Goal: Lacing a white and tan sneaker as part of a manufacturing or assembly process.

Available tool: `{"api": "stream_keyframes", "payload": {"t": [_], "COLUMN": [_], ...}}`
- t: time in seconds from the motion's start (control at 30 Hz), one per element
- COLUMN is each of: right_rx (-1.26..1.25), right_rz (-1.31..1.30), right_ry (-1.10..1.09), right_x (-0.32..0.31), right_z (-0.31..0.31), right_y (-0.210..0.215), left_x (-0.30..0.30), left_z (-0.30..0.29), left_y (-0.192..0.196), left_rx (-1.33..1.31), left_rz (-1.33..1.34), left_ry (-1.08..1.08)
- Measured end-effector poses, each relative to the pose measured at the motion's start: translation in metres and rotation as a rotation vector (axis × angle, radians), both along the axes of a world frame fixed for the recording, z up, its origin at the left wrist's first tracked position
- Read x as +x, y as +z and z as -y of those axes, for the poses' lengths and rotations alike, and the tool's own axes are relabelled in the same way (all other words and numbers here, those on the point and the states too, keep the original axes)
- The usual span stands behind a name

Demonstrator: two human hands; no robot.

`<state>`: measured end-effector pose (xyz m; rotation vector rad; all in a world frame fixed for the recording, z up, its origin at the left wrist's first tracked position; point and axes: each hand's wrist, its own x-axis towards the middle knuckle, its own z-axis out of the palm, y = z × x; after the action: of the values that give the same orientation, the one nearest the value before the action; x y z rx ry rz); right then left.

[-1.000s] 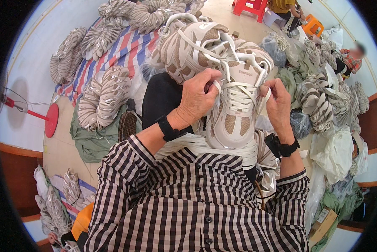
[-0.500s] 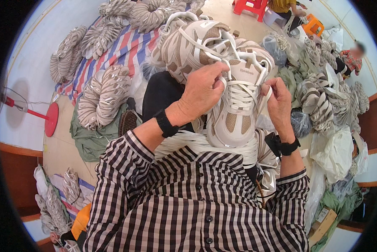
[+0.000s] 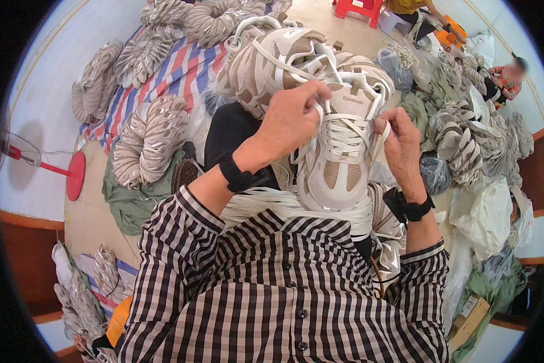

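A beige and tan sneaker (image 3: 334,177) rests in my lap, toe toward me, with cream laces (image 3: 346,134) crossed up its front. My left hand (image 3: 291,118) is closed beside the upper left eyelets, pinching a shoelace; its fingertips partly hide the lace. On the other side, my right hand (image 3: 401,138) pinches the lace's right end, which hangs down from the fingers. Just beyond lies a bundle of similar shoe uppers (image 3: 263,72). Under the toe, a bunch of loose cream laces (image 3: 272,204) spreads across my lap.
Rolled bundles of shoe uppers (image 3: 151,142) lie on the left, some on a striped sheet (image 3: 176,66). More bundles (image 3: 459,148) and plastic bags (image 3: 484,218) crowd the right. A red stool (image 3: 358,9) stands at the back; other people (image 3: 507,78) sit at the far right.
My left hand has shifted slightly up and to the left, still pinching the lace. My right hand stays almost in place, and the sneaker has barely moved.
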<state>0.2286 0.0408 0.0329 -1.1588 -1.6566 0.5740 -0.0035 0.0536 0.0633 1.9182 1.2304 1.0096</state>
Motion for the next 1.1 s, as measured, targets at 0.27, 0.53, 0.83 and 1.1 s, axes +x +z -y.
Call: {"api": "stream_keyframes", "payload": {"t": [0.27,0.53,0.83,1.1], "right_rx": [0.015,0.085,0.315,0.060], "right_rz": [0.084,0.281,0.704,0.918], "right_ry": [-0.017,0.082,0.301,0.563], "right_x": [-0.004,0.019,-0.010,0.006], "right_z": [-0.001,0.003,-0.020,-0.034], "right_y": [0.004,0.030,0.084,0.098], "left_x": [0.006,-0.024,-0.010,0.003], "left_z": [-0.008,-0.012,-0.038,-0.055], "left_y": [-0.008,-0.002,0.041,0.056], "left_rx": [0.606,0.487,0.747,0.630], "left_rz": [-0.281,-0.282,-0.746,-0.968], "left_ry": [-0.098,-0.224,-0.497,-0.712]}}
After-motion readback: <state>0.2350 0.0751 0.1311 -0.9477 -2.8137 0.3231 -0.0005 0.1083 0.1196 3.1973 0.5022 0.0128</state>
